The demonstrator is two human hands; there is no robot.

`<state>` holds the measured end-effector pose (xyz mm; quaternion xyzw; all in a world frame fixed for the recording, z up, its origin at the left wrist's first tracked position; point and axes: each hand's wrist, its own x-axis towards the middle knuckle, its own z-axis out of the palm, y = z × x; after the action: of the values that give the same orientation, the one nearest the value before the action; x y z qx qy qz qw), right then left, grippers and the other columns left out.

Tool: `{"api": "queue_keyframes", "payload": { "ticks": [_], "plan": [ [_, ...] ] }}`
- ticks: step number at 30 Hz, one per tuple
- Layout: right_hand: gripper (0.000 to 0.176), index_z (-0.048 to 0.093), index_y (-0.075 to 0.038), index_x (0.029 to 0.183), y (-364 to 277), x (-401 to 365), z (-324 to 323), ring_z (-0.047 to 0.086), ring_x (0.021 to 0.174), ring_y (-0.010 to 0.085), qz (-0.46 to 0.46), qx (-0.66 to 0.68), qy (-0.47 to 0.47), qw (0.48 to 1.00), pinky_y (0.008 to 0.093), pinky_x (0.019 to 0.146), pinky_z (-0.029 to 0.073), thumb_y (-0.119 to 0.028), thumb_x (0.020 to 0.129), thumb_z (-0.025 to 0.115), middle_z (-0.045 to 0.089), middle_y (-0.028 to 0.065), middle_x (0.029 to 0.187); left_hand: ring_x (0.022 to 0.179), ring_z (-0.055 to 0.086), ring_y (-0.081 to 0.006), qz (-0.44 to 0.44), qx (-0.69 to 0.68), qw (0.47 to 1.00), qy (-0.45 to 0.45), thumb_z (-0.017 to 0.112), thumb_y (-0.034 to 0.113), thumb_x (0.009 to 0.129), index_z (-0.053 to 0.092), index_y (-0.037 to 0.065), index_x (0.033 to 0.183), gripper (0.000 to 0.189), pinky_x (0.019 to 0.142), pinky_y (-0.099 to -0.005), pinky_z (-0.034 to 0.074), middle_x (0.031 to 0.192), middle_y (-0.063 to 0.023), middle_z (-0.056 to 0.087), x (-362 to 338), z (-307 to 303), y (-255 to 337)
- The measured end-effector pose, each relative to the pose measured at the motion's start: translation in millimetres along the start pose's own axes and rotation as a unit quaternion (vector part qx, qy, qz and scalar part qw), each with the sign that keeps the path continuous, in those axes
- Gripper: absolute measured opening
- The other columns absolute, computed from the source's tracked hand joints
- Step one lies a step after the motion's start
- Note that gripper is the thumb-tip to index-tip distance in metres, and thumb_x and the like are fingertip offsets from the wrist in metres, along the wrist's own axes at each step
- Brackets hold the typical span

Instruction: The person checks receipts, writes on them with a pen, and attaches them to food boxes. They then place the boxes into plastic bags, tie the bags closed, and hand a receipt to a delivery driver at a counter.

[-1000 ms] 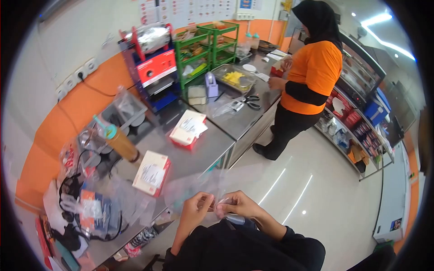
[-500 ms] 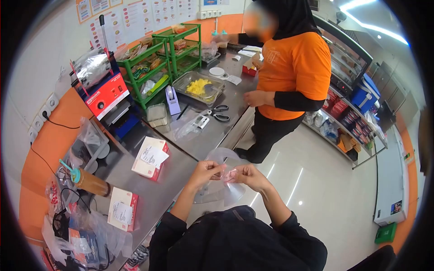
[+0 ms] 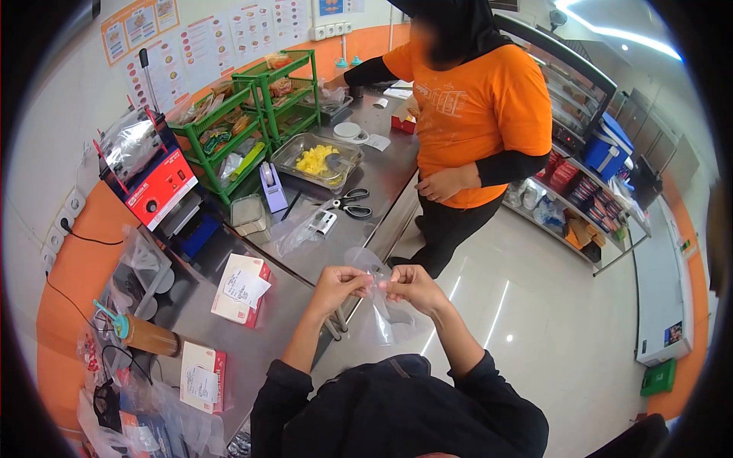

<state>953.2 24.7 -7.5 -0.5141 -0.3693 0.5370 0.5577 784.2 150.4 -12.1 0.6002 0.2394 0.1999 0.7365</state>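
A clear plastic bag (image 3: 384,324) hangs in front of my body, over the gap between the counter and the floor. The fingertips of my left hand (image 3: 338,291) pinch its upper part from one side. Opposite, my right hand (image 3: 416,290) grips the same part with thumb and fingers, close to the left fingertips. Loose film spreads above and below both hands. Left of them on the counter stands a white and red box (image 3: 239,294) with a paper slip on it. A second box (image 3: 200,378) with a slip is nearer me.
A sealing machine (image 3: 156,191), green racks (image 3: 263,99), a tray of yellow pieces (image 3: 286,156), a tape dispenser (image 3: 272,187) and scissors (image 3: 355,204) occupy the steel counter (image 3: 366,237). A drink cup (image 3: 153,336) lies left. A co-worker in orange (image 3: 489,114) stands ahead.
The view has turned slightly, so the counter sits further left. My hands still hold the bag, its film now hanging lower. The co-worker's far arm reaches further over the counter.
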Motion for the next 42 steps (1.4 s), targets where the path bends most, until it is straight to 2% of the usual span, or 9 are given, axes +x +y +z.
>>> {"api": "queue_keyframes", "payload": {
  "ticks": [5,11,17,20,23,26,32,38,42],
  "plan": [
    [0.015,0.062,-0.002,0.084,-17.2,-0.9,5.2,0.058,0.066,0.0072,-0.023,0.021,0.018,0.999,0.0206,0.066,0.05,-0.015,0.087,0.069,0.063,0.0026,0.075,0.076,0.066,-0.0146,0.081,0.038,0.993,0.08,0.063,0.01,0.09,0.065,-0.007,0.095,0.017,0.07,-0.025,0.057,0.085,-0.0097,0.067,0.4,1.2,0.1],
    [0.009,0.06,-0.003,0.081,7.8,13.4,6.4,0.059,0.067,0.0084,-0.073,0.122,-0.025,0.989,0.021,0.062,0.049,-0.006,0.088,0.064,0.064,0.0041,0.077,0.085,0.065,-0.0142,-0.065,-0.128,0.989,0.024,0.066,0.013,0.089,0.063,-0.001,0.098,0.018,0.072,-0.0273,0.056,0.093,-0.0078,0.066,-9.5,17.7,12.5],
    [0.018,0.051,-0.008,0.076,8.9,11.7,28.1,0.052,0.057,0.0074,-0.028,0.275,-0.006,0.961,0.0215,0.056,0.047,-0.009,0.092,0.061,0.055,-0.0013,0.07,0.083,0.065,-0.012,0.049,0.014,0.999,-0.004,0.064,0.018,0.09,0.064,-0.001,0.095,0.02,0.074,-0.0253,0.055,0.091,-0.0069,0.067,-17.0,5.7,-6.7],
    [0.017,0.051,-0.007,0.079,-4.4,3.0,56.3,0.05,0.056,0.0067,-0.038,0.256,0.087,0.962,0.0221,0.055,0.047,-0.012,0.092,0.061,0.051,-0.0033,0.067,0.08,0.065,-0.012,0.016,-0.088,0.994,0.061,0.062,0.013,0.091,0.064,-0.003,0.099,0.019,0.073,-0.024,0.054,0.091,-0.0082,0.067,-22.7,2.7,-4.3],
    [0.014,0.054,-0.004,0.085,27.9,9.6,67.6,0.052,0.059,0.0066,-0.151,-0.033,0.174,0.972,0.0228,0.055,0.047,-0.012,0.089,0.065,0.055,-0.0016,0.068,0.079,0.064,-0.012,0.032,-0.145,0.984,0.097,0.061,0.011,0.091,0.064,-0.004,0.099,0.017,0.072,-0.0232,0.053,0.092,-0.0097,0.067,-24.2,-4.1,-13.5],
    [0.015,0.058,-0.001,0.09,31.5,7.0,75.7,0.056,0.063,0.007,-0.128,-0.027,0.138,0.982,0.0227,0.056,0.047,-0.011,0.086,0.069,0.061,0.0018,0.074,0.075,0.064,-0.0134,0.052,-0.124,0.985,0.107,0.064,0.011,0.09,0.063,-0.004,0.096,0.016,0.068,-0.024,0.052,0.088,-0.0093,0.066,-36.2,-7.5,-7.7],
    [0.01,0.06,-0.001,0.087,33.6,5.3,84.0,0.059,0.071,0.0088,-0.088,0.0,-0.045,0.995,0.0237,0.064,0.049,-0.009,0.089,0.065,0.063,0.003,0.077,0.068,0.062,-0.0161,-0.058,-0.273,0.955,0.103,0.074,0.008,0.08,0.061,-0.001,0.087,0.017,0.062,-0.0276,0.051,0.077,-0.0061,0.062,-58.2,-17.9,-4.0],
    [0.013,0.058,0.001,0.095,53.6,3.8,92.6,0.061,0.082,0.0122,-0.105,-0.121,-0.022,0.987,0.0265,0.072,0.051,-0.01,0.091,0.063,0.063,0.0043,0.088,0.069,0.062,-0.0163,-0.03,-0.098,0.989,0.105,0.074,0.008,0.078,0.061,-0.005,0.098,0.027,0.06,-0.0269,0.049,0.085,-0.0095,0.065,-80.4,-45.5,-26.3],
    [0.015,0.06,-0.001,0.098,75.8,-1.5,119.4,0.062,0.092,0.0127,-0.111,-0.136,-0.038,0.984,0.028,0.078,0.052,-0.009,0.088,0.066,0.063,0.0032,0.093,0.063,0.064,-0.018,0.006,0.068,0.973,0.222,0.075,0.014,0.073,0.066,-0.004,0.088,0.025,0.057,-0.0292,0.048,0.074,-0.0122,0.067,-96.2,-62.8,-56.1]
  ]
}}
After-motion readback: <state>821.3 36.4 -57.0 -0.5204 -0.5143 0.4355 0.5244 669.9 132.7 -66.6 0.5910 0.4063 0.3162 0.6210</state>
